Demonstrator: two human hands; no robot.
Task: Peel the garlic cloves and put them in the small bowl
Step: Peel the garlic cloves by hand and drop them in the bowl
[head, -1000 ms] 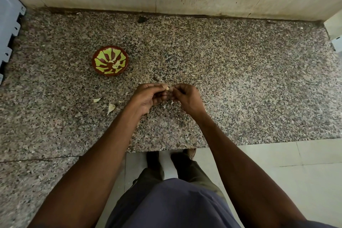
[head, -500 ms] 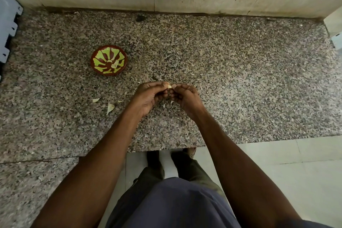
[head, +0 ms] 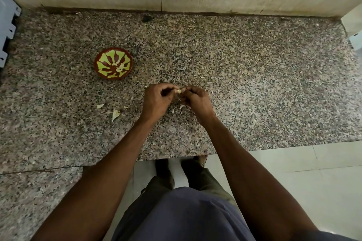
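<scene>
Head view: left hand (head: 156,100) and right hand (head: 195,100) pinch garlic clove (head: 178,91) between fingertips.

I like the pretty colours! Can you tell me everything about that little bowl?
The bowl is small and round, dark red-brown with yellow-green petal shapes fanning out from its middle, and looks like glazed clay. It stands upright on the speckled stone counter, left of the hands and further back; neither hand touches it. A few pale peeled cloves lie inside, near the middle.
</scene>
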